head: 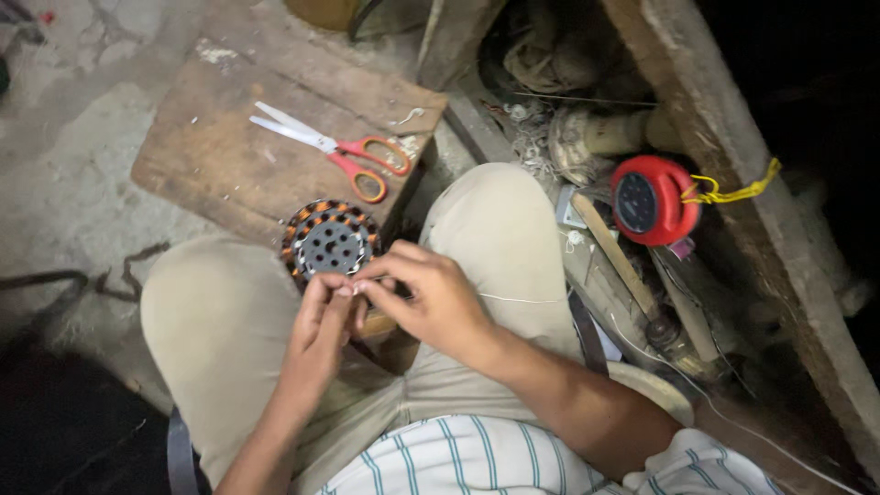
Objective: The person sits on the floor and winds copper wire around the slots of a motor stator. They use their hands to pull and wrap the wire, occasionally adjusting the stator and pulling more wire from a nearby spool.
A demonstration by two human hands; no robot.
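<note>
Both hands, left hand and right hand, pinch a thin white thread just below the stator.

What stuff is made of

Board: rough, dusty wood. Scissors: shiny metal blades, smooth orange plastic grips. Stator: dull grey metal w/ copper wire. Reel: glossy red plastic. Trousers: soft matt cloth. Floor: rough, cracked.
</note>
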